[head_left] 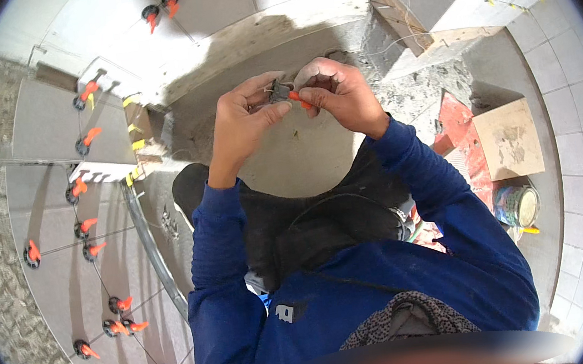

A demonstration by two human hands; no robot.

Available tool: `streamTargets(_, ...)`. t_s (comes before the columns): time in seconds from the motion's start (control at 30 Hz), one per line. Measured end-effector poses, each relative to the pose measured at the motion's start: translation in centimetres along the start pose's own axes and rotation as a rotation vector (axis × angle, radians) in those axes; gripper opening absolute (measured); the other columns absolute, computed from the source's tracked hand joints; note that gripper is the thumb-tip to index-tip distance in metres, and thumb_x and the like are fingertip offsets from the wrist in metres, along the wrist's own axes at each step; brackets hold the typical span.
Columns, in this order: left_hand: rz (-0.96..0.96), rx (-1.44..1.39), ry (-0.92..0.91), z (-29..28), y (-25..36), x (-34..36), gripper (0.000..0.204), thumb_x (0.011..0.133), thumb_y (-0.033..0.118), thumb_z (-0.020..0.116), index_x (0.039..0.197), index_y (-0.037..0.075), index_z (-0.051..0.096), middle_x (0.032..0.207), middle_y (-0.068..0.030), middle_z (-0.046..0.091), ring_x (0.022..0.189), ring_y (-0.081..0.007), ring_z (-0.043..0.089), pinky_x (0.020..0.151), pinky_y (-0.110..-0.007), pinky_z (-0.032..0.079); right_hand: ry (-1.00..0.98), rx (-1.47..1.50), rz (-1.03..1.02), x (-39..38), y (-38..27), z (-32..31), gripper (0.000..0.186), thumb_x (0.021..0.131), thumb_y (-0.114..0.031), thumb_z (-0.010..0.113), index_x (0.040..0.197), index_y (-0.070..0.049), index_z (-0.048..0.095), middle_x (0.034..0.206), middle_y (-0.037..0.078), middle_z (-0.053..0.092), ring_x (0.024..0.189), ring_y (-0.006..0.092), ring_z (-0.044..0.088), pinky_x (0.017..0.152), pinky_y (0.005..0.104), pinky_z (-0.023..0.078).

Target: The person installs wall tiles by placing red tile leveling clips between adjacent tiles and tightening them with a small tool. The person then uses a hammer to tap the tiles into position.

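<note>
In front of my body, a small black tile-spacer piece (278, 91) with a thin pin is pinched in the fingers of my left hand (246, 115). My right hand (339, 94) grips the orange handle (298, 98) at that piece, thumb on top and fingers curled, so both hands meet on the same small item. Whether the two parts are joined is hard to make out.
Grey tiles (61, 118) with several orange-and-black levelers (89, 137) line the left. A grey pipe (146, 227) runs beside them. Wooden edging (402, 18) is at the top. At right are a cardboard-coloured board (506, 139), red sheeting (462, 134) and a bucket (521, 205).
</note>
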State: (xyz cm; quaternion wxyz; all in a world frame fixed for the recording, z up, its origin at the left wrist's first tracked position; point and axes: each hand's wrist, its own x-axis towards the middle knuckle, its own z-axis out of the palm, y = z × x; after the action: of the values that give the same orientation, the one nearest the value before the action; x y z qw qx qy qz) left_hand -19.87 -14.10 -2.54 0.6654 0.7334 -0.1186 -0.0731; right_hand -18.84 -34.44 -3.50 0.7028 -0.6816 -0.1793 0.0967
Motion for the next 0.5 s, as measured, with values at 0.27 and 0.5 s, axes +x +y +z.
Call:
streamTargets(0.27,0.001,0.004,0.081,-2.4,-1.0,-2.2,0.041,0.074,0.0,0.074,0.113,-0.006,0.063,0.091,-0.0064,0.068,0.081,-0.0092,0.061,0.072,-0.023,0.05,0.032,-0.464,-0.54,-0.7,0.6,3.3,0.024,0.08,-0.002,0.068,0.103,-0.002,0.061,0.088,0.008,0.065,0.074,0.0164,0.064,0.064,0.0286,0.052)
streamTargets(0.5,0.054,0.0,0.121,-4.0,-0.7,-3.2,0.037,0.076,0.004,0.072,0.111,-0.006,0.065,0.088,-0.0054,0.067,0.078,-0.0096,0.059,0.071,-0.024,0.048,-0.039,0.205,0.106,-0.2,1.0,5.5,0.012,0.09,-0.011,0.062,0.096,0.0,0.063,0.081,0.006,0.066,0.064,0.0111,0.062,0.058,0.0255,0.051)
